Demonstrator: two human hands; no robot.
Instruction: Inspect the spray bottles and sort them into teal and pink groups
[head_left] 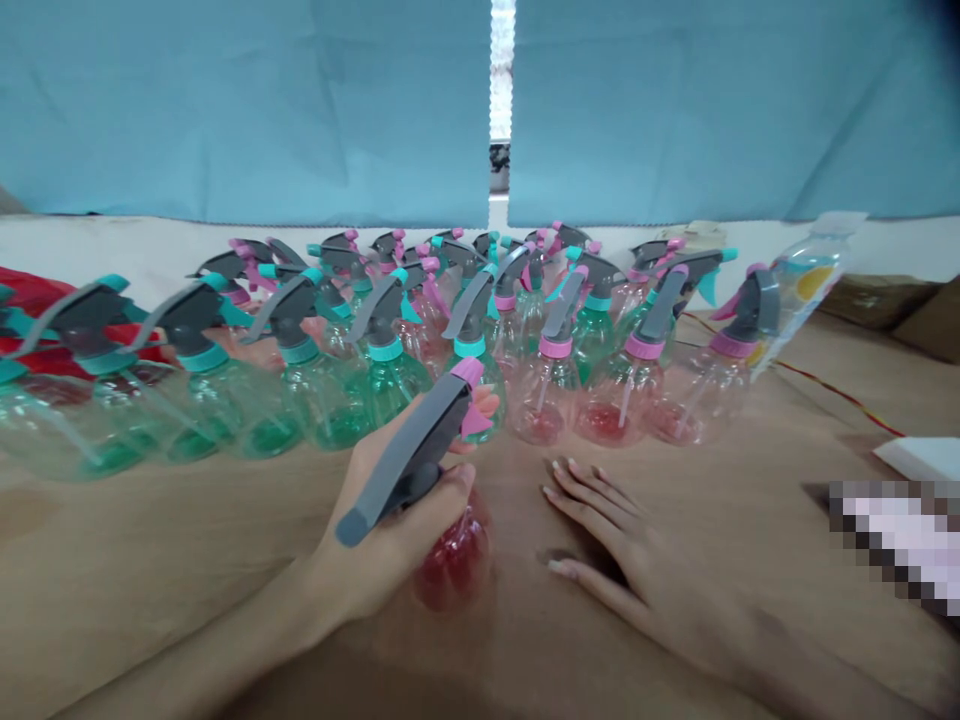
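Observation:
My left hand (pixel 405 520) is wrapped round the neck of a spray bottle (pixel 455 565) with a clear reddish body and a grey and pink trigger head. The bottle's nozzle points away from me, and my fingers cover its collar. To the right, my right hand (pixel 615 540) rests on the tabletop with its fingers spread, holding nothing. Just beyond both hands stands a row of spray bottles; a green one with a turquoise collar (pixel 390 385) and a pinkish one with a pink collar (pixel 547 405) are among the nearest.
More spray bottles fill the back of the wooden table (pixel 225 570). A clear plastic bottle (pixel 814 275) with an orange-marked label stands at the right, near a thin cable (pixel 840 398). Red material (pixel 37 300) lies at far left. A blue curtain (pixel 262 110) hangs behind.

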